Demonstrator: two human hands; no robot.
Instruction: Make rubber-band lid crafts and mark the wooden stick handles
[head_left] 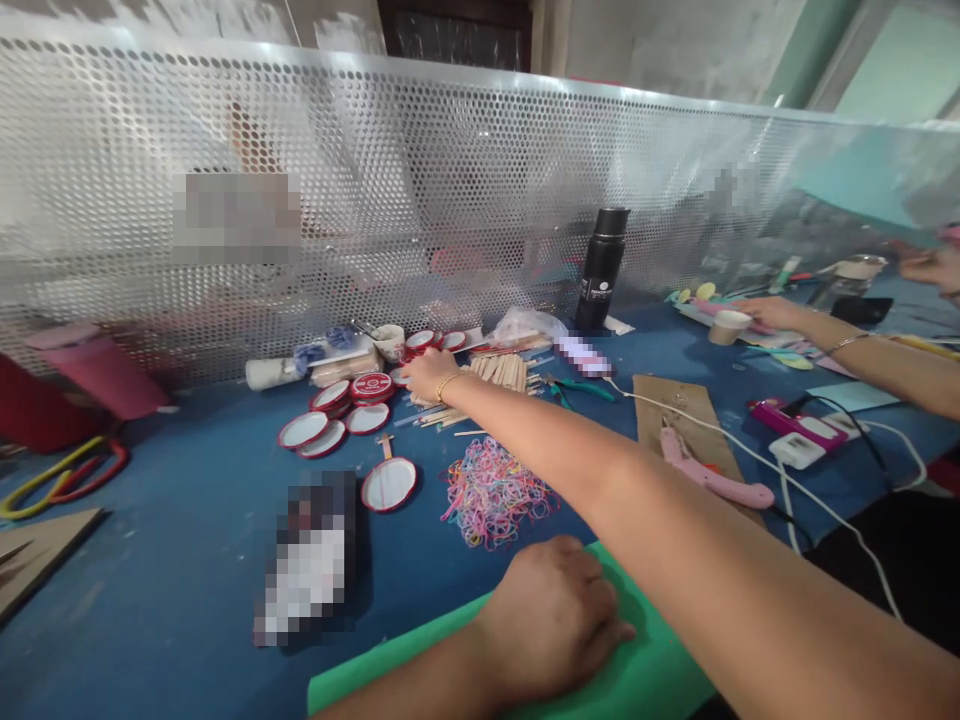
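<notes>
Beside the right hand [429, 375], pale flat wooden sticks [501, 373] look matt; beyond, the silver perforated metal screen [480, 190] is shiny.

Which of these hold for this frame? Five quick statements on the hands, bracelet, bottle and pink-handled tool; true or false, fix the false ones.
1. The left hand rests on the pile of colored bands. False: it rests on the green sheet, and the pile lies beyond it.
2. The right hand is reached out to the red-rimmed discs. True.
3. The bracelet is on the left wrist. False: it is on the right.
4. The black bottle lies on its side. False: it stands upright in front of the perforated screen.
5. The pink-handled tool lies at least partly on the brown cardboard. True.
</notes>
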